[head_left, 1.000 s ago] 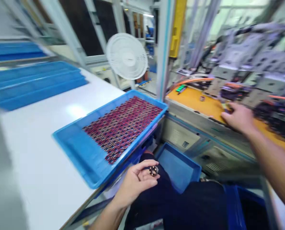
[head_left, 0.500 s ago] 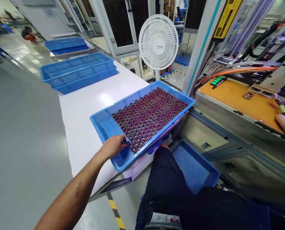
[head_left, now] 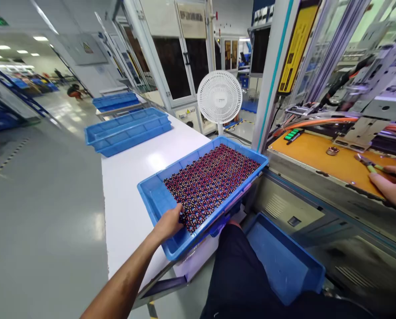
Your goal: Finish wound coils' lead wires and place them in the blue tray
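Observation:
My left hand [head_left: 169, 222] reaches into a blue tray [head_left: 151, 195] on the white table, its fingers curled over the near edge of a dense layer of small red and dark round parts [head_left: 211, 181]. What the fingers hold is hidden. My right hand [head_left: 390, 188] rests at the edge of the orange work surface [head_left: 317, 155] on the right, fingers together, beside a tool with a green handle [head_left: 370, 166]. A single small round part [head_left: 332, 151] lies on that orange surface.
An empty blue bin [head_left: 284, 261] sits low between my legs and the machine. Stacked blue trays [head_left: 127, 130] lie farther along the white table [head_left: 124, 208]. A white fan [head_left: 219, 97] stands behind the tray. Machine fixtures and orange cables [head_left: 317, 122] fill the right.
A second ago my left hand held one round part near my lap; it then moved into the tray. My right hand stayed at the orange surface. The view turned left.

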Tool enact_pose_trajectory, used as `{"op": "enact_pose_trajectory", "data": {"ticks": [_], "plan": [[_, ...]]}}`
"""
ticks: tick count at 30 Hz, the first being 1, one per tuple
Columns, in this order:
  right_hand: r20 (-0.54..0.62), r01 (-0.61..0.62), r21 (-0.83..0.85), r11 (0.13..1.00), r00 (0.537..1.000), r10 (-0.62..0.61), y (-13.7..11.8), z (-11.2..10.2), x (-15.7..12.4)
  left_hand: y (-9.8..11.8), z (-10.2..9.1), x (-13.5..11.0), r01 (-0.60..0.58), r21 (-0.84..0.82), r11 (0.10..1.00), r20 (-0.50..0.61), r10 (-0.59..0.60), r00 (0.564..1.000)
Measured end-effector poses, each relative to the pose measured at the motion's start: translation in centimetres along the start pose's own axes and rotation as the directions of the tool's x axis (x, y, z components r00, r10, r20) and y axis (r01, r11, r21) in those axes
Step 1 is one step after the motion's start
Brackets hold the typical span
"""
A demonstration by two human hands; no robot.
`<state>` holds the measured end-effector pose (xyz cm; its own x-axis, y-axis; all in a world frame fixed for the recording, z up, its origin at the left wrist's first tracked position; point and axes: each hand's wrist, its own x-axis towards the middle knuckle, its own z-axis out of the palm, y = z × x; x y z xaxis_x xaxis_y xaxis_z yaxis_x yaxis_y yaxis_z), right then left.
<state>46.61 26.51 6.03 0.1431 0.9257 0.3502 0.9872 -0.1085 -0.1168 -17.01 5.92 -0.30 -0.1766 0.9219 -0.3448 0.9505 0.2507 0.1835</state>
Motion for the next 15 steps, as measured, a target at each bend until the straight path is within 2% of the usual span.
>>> {"op": "enact_pose_trajectory", "data": {"ticks": [2,4,7,10,13,15], "plan": [[0.083,-0.032,-0.039,0.999,0.996,0.036,-1.8,-1.7,-0.7,0.3,-0.1,-0.1,0.001,0.006,1.000,-0.009,-0.001,1.000],[0.119,-0.047,-0.059,0.997,0.991,0.054,-3.9,-3.5,-1.6,0.5,-0.2,-0.2,0.003,0.012,1.000,-0.014,-0.003,1.000],[0.089,-0.022,-0.067,0.998,0.996,0.028,-6.5,-5.5,-2.9,0.9,-0.5,-0.8,0.001,0.026,1.000,-0.031,0.000,1.000],[0.065,0.017,-0.081,0.997,0.998,-0.012,-8.1,-6.5,-4.0,2.5,-2.0,-1.3,-0.028,0.051,0.998,-0.091,0.033,0.995],[0.070,0.055,-0.089,0.994,0.996,-0.049,-8.8,-7.0,-4.8,6.8,-5.2,-0.4,-0.149,0.077,0.986,-0.199,0.161,0.967],[0.076,0.044,-0.104,0.994,0.996,-0.036,-9.1,-7.0,-5.0,11.7,-8.0,1.4,-0.299,0.082,0.951,-0.275,0.310,0.910]]}}
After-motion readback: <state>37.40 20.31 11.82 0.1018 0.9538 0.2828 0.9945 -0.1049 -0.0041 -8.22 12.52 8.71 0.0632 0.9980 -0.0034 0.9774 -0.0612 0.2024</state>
